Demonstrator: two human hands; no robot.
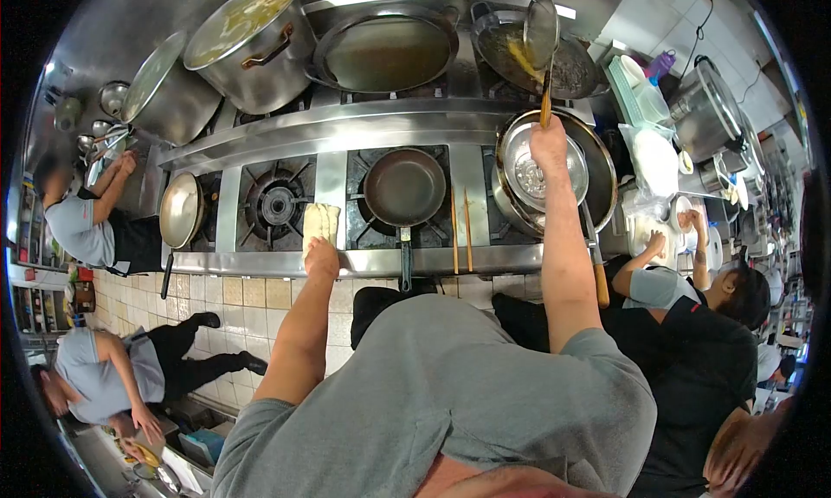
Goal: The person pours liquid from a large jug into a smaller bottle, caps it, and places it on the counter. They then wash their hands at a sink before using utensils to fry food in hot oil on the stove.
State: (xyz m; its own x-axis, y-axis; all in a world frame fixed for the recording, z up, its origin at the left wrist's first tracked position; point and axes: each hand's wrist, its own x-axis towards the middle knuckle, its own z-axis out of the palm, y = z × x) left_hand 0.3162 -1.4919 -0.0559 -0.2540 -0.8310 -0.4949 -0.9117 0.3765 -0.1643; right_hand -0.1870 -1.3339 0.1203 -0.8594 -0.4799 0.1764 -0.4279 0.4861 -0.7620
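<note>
My right hand (547, 143) is closed round the wooden handle of a strainer (541, 29), reaching toward the back of the stove. The strainer's round head is over a wok (578, 70) with dark liquid, and something yellow lies beside it. Below my right forearm a metal strainer bowl (524, 165) rests in a large pot (606, 173). My left hand (321, 260) lies on a folded pale cloth (322, 221) between two burners, its fingers partly hidden against the cloth. A dark frying pan (404, 186) sits on the burner between my hands.
A pair of chopsticks (461, 230) lies right of the frying pan. Behind stand a wide pan of liquid (389, 57) and a tall stockpot (255, 57). A steel pan (180, 211) is at left. Co-workers stand left (82, 225) and right (666, 282).
</note>
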